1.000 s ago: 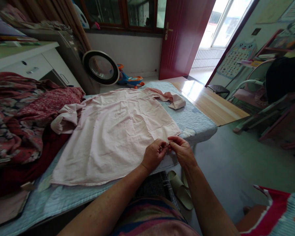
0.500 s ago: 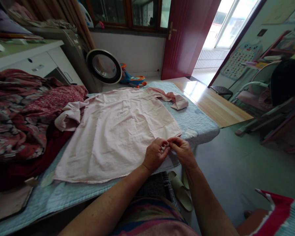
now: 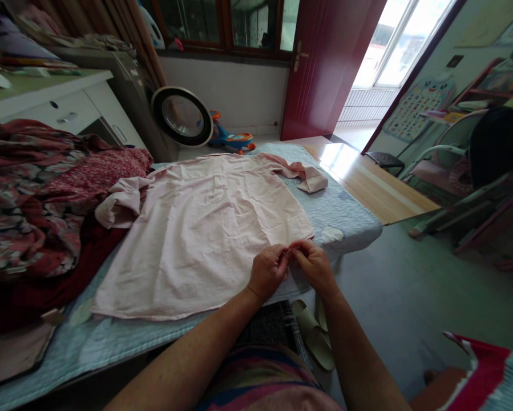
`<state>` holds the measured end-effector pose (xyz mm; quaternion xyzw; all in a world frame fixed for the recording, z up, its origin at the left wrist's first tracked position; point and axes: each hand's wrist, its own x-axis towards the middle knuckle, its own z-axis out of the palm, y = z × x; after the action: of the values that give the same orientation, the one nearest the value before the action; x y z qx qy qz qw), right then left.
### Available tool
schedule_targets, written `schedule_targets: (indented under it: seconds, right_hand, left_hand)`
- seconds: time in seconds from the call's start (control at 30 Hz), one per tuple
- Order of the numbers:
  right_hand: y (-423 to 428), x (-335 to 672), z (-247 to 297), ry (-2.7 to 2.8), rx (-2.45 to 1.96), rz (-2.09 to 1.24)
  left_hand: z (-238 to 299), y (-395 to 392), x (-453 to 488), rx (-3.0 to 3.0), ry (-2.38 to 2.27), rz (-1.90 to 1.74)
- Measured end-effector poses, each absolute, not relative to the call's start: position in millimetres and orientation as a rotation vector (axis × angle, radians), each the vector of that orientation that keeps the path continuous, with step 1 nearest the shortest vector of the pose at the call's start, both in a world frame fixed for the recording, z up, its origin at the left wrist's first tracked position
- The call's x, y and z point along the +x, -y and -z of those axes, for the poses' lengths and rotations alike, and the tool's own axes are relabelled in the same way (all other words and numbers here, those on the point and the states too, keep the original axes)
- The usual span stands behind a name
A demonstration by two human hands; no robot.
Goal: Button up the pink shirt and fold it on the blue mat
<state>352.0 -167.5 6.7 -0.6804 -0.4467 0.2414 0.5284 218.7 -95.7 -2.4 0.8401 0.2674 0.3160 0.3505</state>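
Note:
A pale pink shirt (image 3: 209, 228) lies spread out on a light blue quilted cover (image 3: 350, 214), its sleeves folded at both sides. At the shirt's lower right corner my left hand (image 3: 270, 271) is closed, pinching the hem with curled fingers. Right beside it my right hand (image 3: 314, 264) pinches the same edge, thumb and forefinger together. The two sets of fingertips almost touch. The bit of cloth between them is mostly hidden by the fingers.
A heap of red floral clothes (image 3: 46, 200) covers the left side. A pink flat case (image 3: 19, 348) lies at the near left corner. Beyond are an open washer door (image 3: 182, 117) and a toy car (image 3: 233, 138). Green slippers (image 3: 314, 337) rest on the floor; someone's knee shows lower right.
My fingers have drawn closer together at the hem, and the left hand's fingers have curled tighter. The shirt lies almost as before.

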Motion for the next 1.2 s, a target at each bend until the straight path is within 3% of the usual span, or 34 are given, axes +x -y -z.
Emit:
schedule_targets:
  seconds: [0.17,0.5,0.77,1.2]
  right_hand:
    - [168,358,-5,0.933,-1.567,-0.723]
    - [168,379,-13,1.019,-1.704,-0.416]
    - [171,380,-13,1.118,-1.609,-0.656]
    - [169,389,-15,1.397,-1.787,-0.192]
  left_hand:
    - [3,97,219,2.212,-0.693,-0.813]
    - [2,98,218,2.23,-0.698,-0.817]
    - [3,98,218,2.206,-0.717,-0.821]
    - [-1,98,218,2.207,-0.714,-0.788]
